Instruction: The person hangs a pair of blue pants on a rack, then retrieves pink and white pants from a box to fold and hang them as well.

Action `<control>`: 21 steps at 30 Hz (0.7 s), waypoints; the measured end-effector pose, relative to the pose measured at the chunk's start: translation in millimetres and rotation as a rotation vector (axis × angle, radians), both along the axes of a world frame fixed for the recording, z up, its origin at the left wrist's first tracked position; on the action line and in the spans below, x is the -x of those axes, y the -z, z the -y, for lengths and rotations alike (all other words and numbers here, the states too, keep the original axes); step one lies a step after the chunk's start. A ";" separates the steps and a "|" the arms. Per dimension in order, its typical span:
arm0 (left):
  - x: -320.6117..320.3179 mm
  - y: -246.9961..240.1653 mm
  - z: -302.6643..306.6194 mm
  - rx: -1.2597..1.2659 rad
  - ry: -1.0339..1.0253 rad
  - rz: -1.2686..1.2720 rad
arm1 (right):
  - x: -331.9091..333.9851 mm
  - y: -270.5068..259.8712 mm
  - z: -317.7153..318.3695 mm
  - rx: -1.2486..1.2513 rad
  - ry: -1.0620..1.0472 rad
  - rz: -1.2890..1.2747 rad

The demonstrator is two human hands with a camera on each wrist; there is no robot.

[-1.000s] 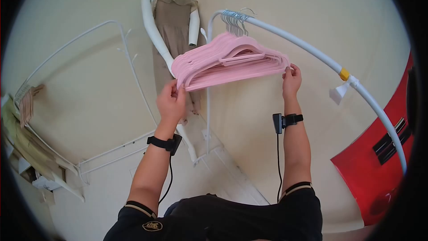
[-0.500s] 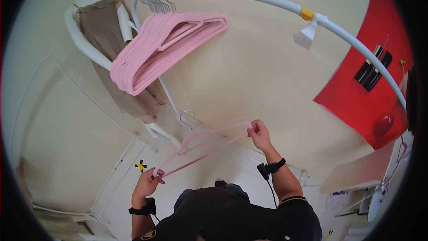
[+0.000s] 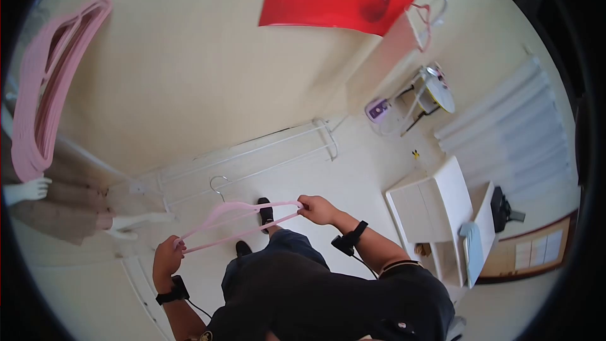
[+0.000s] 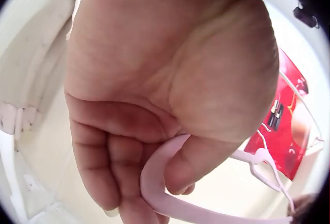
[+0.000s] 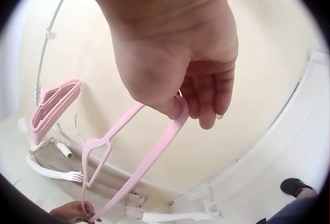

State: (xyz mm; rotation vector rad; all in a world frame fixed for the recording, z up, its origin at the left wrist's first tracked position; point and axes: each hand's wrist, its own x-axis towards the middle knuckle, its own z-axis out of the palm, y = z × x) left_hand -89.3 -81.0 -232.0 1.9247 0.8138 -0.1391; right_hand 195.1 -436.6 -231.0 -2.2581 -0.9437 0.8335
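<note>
A single pink clothes hanger (image 3: 237,206) with a metal hook is held out in front of the body, its hook pointing away. My left hand (image 3: 168,257) pinches one rounded end; in the left wrist view the thumb and fingers of that hand (image 4: 170,79) close round the pink curve. The opposite end sits between thumb and fingers of my right hand (image 3: 319,209). Seen from the right wrist, the hanger (image 5: 149,157) stretches from the right hand (image 5: 180,69) down to the left hand at the lower left.
A bunch of pink hangers (image 3: 47,101) hangs at the left beside a mannequin's dress (image 3: 60,211). Low white rack bars (image 3: 252,151) run along the wall. On the right stand a white cabinet (image 3: 420,208) and a small round table (image 3: 439,95). A red poster (image 3: 328,0) is on the wall above.
The view has swung right and down. One hanger, earlier with the bunch on the rail, is now apart from it and held low in front of the body by both hands.
</note>
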 end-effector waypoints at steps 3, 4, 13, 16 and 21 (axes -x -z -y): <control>-29.7 -2.5 19.9 -0.129 0.208 0.060 | 42.3 -9.5 56.7 0.047 0.134 0.048; -36.7 -2.9 25.6 -0.142 0.276 0.057 | 58.7 -5.4 75.4 0.015 0.183 0.072; -74.6 -18.4 150.0 0.340 0.620 -0.064 | 161.2 12.2 252.6 -0.054 0.597 0.121; -80.3 -18.0 223.4 0.415 0.918 -0.139 | 197.5 20.2 326.2 -0.089 0.752 0.206; -80.4 -20.5 367.2 0.460 1.139 -0.227 | 289.7 22.4 456.4 -0.100 0.965 0.307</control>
